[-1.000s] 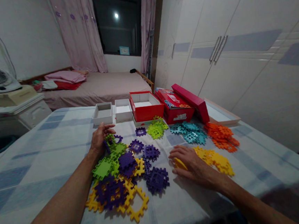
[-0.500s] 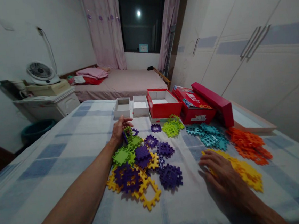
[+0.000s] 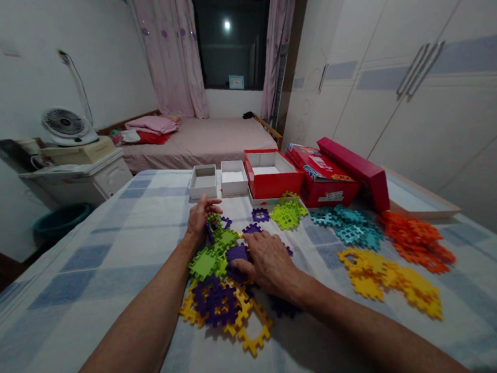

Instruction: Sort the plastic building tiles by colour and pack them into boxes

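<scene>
A mixed pile of interlocking toothed plastic tiles lies in front of me. It holds green tiles (image 3: 205, 263), purple tiles (image 3: 217, 302) and yellow tiles (image 3: 255, 331), overlapping one another. At the far left edge of this pile rests my left hand (image 3: 199, 217), its fingers stretched out loosely beside a green and a purple tile. My right hand (image 3: 272, 263) is over the pile's right side, thumb apart from the fingers, the thumb touching a solid purple tile (image 3: 237, 253). It covers several purple tiles there, and whether its fingertips grip one is hidden.
Sorted heaps of lime green (image 3: 288, 213), teal (image 3: 352, 229), orange (image 3: 416, 241) and yellow tiles (image 3: 396, 278) lie to the right. Behind stand two small white boxes (image 3: 204, 191), an open red box (image 3: 275, 185), a printed red carton (image 3: 329, 191) and a leaning red lid (image 3: 355, 168).
My right hand has moved left from the sorted yellow heap onto the mixed pile. My left hand has stayed at the pile's far edge.
</scene>
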The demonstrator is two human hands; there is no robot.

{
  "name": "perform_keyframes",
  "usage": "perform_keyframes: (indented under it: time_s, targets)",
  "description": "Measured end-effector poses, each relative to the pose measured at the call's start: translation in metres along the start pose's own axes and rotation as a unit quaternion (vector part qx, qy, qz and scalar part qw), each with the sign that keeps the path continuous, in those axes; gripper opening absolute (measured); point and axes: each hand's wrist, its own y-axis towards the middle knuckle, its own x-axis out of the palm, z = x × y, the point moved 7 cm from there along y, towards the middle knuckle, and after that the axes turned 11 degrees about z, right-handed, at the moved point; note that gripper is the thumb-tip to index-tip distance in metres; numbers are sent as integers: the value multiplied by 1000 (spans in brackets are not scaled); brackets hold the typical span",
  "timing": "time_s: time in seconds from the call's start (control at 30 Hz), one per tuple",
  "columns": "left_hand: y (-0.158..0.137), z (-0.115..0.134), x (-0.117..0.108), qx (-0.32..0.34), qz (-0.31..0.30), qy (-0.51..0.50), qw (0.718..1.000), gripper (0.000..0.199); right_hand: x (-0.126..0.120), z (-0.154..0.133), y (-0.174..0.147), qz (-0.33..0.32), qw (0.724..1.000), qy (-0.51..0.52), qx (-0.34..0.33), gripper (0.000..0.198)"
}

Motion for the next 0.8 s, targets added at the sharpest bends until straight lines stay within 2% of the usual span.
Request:
perform_keyframes:
  time_s: [0.1, 0.2, 0.3, 0.37, 0.43, 0.53, 0.7, 0.8]
  targets:
    - [0, -1, 0, 0, 1, -1, 1000, 53, 10, 2, 5, 12, 998, 58, -2, 41]
    - [1, -1, 0, 0, 1, -2, 1000, 53, 12, 10, 7, 21, 987, 157, 26, 34]
    - [0, -1, 0, 2, 2, -5, 1000, 54, 0, 26, 12, 22, 969, 235, 70, 18]
    - [0, 0, 1, 2, 1, -7, 1000, 54, -16, 41, 18, 31, 961, 260, 88, 16]
    - [0, 0, 1, 2, 1, -7, 1000, 54, -30, 56, 22, 21, 965, 248, 85, 19]
    - [1, -1, 0, 1, -1, -6, 1000, 55, -36, 73, 21, -43, 981, 180, 62, 18]
    - [4, -3, -1, 2, -10, -3, 1000, 56, -17, 76, 10, -109, 992, 55, 28, 15]
    - [5, -4, -2, 3, -12, -2, 1000, 56, -6, 72, 4, -131, 990, 32, 25, 20]
